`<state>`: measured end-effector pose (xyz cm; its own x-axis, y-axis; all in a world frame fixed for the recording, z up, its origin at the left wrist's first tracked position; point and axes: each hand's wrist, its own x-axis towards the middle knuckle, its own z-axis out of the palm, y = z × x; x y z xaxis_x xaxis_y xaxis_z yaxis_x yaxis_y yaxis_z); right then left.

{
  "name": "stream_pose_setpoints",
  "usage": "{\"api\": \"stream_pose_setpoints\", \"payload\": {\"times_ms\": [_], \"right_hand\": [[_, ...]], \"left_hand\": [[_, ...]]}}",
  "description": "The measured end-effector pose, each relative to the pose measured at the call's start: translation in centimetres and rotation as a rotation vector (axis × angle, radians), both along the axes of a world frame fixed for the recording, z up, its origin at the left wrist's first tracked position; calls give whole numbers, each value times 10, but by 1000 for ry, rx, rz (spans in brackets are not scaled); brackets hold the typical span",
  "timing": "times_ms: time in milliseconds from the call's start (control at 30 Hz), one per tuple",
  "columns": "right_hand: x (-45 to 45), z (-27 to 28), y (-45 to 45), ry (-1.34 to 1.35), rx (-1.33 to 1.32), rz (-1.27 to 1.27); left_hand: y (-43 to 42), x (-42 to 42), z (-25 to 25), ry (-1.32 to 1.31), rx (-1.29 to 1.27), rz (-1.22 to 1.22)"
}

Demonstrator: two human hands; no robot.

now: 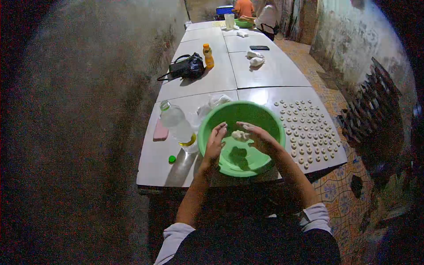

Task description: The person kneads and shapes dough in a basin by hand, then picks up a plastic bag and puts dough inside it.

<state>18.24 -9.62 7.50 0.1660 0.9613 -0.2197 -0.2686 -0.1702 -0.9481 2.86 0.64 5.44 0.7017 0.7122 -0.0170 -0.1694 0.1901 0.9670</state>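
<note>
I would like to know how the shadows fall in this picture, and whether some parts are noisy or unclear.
Head view, near: a dark shadow lies in the green basin below the dough, another stretches across the table from the clear bottle; head view, edges: black corners, grain on the left wall; head view, far end: the person in orange lacks fine detail.

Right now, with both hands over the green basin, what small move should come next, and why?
Probably bring the left hand and right hand closer around the pale lump: both look open, and it appears between them over the green basin. Contact is unclear.
</note>
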Motion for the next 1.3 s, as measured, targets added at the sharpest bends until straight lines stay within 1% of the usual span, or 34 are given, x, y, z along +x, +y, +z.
{"api": "stream_pose_setpoints", "payload": {"times_ms": [33, 100, 133, 200, 267, 300, 333, 367, 400, 467, 500, 600, 667, 733, 800, 867, 933, 1167, 1233, 1267, 1300], "right_hand": [[0, -3, 2, 29, 145, 45], [0, -6, 1, 8, 149, 51], [-1, -4, -1, -13, 154, 58], [-2, -1, -4, 12, 175, 69], [-4, -1, -4, -214, 236, 60], [-6, -2, -5, -113, 210, 39], [-7, -1, -5, -113, 209, 39], [-9, 0, -5, -131, 249, 43], [-10, 3, -6, -149, 289, 47], [-8, 9, -8, -197, 241, 91], [-6, 5, -7, -200, 247, 69], [-6, 4, -8, -217, 246, 43], [-4, 1, -6, -397, 227, 7], [3, -7, -5, -402, 219, 29], [5, -9, -5, -438, 237, 53], [6, -8, -6, -422, 231, 75], [6, -8, -6, -344, 274, 99], [5, -3, -4, -433, 255, 50], [10, -9, 0, -345, 284, 84], [11, -11, 1, -343, 284, 85], [12, -15, 2, -333, 291, 90]], "left_hand": [[1, 2, 2, -29, 37, 46], [-3, 5, 5, -68, 135, 127], [-7, 4, 12, -66, 134, 128], [-12, 1, 23, -100, 392, -21], [-18, 1, 32, -135, 413, -52], [-19, 0, 39, -135, 599, -116], [-21, 0, 45, -134, 786, -180], [-22, 2, 47, -138, 855, -165], [-22, 2, 48, -137, 855, -165], [-20, 1, 50, 6, 964, -288], [-18, 4, 43, -5, 995, -267], [-19, 5, 44, -38, 968, -310], [-19, 4, 45, -59, 953, -301], [-17, 3, 48, -17, 1009, -293], [-14, 3, 40, -27, 989, -291], [-13, 4, 34, -37, 965, -290], [-11, 3, 30, -60, 935, -274], [-8, 2, 36, -100, 838, -293], [-13, 7, 41, -210, 934, -162], [-13, 7, 43, -209, 934, -162], [-14, 8, 45, -146, 991, -234]]}}
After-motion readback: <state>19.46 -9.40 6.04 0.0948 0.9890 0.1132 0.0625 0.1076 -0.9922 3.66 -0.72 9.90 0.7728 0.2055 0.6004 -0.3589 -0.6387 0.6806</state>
